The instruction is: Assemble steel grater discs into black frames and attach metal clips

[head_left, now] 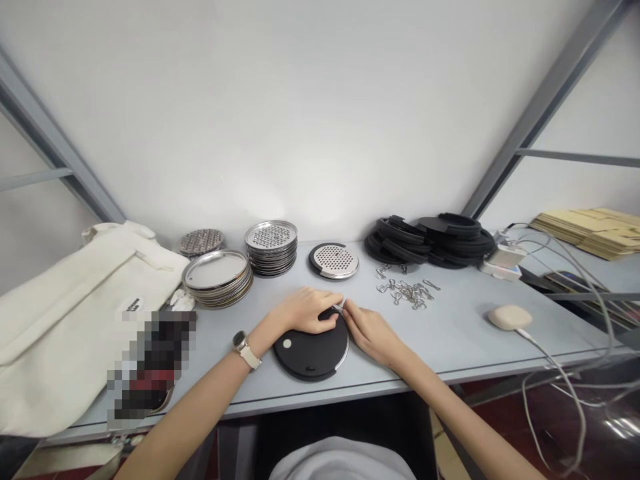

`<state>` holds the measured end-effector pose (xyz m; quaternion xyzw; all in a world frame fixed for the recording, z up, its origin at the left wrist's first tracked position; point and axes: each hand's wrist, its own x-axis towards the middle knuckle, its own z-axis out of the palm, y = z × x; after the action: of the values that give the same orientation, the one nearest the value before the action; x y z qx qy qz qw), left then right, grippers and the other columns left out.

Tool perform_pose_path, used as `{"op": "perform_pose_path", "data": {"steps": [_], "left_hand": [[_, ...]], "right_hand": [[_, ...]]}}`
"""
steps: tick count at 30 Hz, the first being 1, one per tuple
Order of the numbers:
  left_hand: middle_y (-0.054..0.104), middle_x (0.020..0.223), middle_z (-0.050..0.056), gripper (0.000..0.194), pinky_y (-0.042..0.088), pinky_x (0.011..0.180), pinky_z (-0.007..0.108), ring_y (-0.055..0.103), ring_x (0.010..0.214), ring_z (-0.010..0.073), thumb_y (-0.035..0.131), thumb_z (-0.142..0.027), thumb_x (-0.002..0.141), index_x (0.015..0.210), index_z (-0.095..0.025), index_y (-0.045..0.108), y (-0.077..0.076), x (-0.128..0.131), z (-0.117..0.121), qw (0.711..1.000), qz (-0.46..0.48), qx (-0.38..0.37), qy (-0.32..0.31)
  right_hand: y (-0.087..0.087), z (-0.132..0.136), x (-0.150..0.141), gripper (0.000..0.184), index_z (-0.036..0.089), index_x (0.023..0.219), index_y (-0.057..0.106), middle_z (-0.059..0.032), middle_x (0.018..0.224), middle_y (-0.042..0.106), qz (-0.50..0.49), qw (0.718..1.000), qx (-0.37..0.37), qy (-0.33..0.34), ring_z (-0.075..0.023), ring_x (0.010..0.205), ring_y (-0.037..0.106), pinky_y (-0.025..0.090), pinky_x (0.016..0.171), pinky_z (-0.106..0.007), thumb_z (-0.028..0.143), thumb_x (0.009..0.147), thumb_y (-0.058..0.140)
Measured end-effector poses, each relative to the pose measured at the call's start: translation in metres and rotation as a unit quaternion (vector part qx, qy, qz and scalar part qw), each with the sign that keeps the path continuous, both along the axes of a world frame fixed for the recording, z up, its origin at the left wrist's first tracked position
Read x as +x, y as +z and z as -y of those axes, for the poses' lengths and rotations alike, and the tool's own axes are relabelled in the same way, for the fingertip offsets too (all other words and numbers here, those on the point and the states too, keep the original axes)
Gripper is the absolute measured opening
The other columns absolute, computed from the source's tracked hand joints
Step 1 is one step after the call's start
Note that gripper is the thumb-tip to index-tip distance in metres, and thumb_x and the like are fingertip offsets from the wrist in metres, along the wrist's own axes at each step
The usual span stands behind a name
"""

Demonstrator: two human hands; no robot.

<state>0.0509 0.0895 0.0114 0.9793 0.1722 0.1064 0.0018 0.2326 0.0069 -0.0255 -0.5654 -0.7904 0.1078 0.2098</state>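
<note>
Black disc [311,351], lower centre of frame: looks stiff, light; best held by rim [289,367]. Left hand [310,310] curls over it, grip unclear; right hand [371,329] pinches small metal clip [339,309].

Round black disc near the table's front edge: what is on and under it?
The left hand covers its far part; a pale round dot shows. A silvery metal rim peeks out at right; everything else beneath is covered.

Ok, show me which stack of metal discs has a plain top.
The front stack: its top disc is plain, while the rear stack and right stack have patterned tops.
</note>
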Motion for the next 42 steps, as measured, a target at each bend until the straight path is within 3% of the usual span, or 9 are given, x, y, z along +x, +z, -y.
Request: {"op": "perform_pose_path", "data": {"steps": [14,25,32,42], "left_hand": [[0.063,0.08,0.002,0.01,0.033,0.056,0.029,0.058,0.069,0.0171,0.048,-0.029,0.086,0.086,-0.02,0.049,-0.0024,0.0012,-0.0013,1.0,0.004,0.001,-0.002],[0.063,0.082,0.002,0.01,0.034,0.058,0.028,0.058,0.07,0.0172,0.047,-0.03,0.086,0.086,-0.02,0.049,-0.0015,0.0007,-0.0001,1.0,-0.001,-0.008,0.005],[0.064,0.089,0.003,0.017,0.038,0.063,0.028,0.059,0.075,0.0184,0.051,-0.032,0.084,0.096,-0.021,0.051,0.0014,-0.0001,-0.0003,0.999,-0.01,-0.041,-0.002],[0.064,0.086,0.002,0.011,0.035,0.058,0.029,0.059,0.072,0.0183,0.047,-0.031,0.086,0.09,-0.02,0.048,0.0005,0.001,0.0006,1.0,-0.009,-0.012,0.003]], "right_hand": [[-0.0012,-0.0043,-0.0024,0.028,0.02,0.087,0.046,-0.0027,0.069,0.061,0.063,0.998,0.011,-0.004,-0.016,0.059,0.056,0.03,0.058,-0.027,0.027,0.099,0.021],[-0.0057,-0.0044,0.0,0.028,0.021,0.083,0.046,-0.0012,0.067,0.06,0.046,0.999,0.023,-0.002,-0.0155,0.057,0.054,0.029,0.057,-0.027,0.028,0.099,0.025],[-0.0033,-0.0029,-0.0004,0.027,0.02,0.085,0.047,-0.0022,0.07,0.061,0.023,1.0,0.013,0.0,-0.0157,0.059,0.056,0.032,0.058,-0.026,0.028,0.099,0.025],[-0.004,-0.0025,-0.0004,0.026,0.021,0.083,0.045,-0.0014,0.068,0.06,0.016,1.0,0.015,-0.003,-0.0159,0.058,0.055,0.032,0.057,-0.025,0.03,0.099,0.026]]}}
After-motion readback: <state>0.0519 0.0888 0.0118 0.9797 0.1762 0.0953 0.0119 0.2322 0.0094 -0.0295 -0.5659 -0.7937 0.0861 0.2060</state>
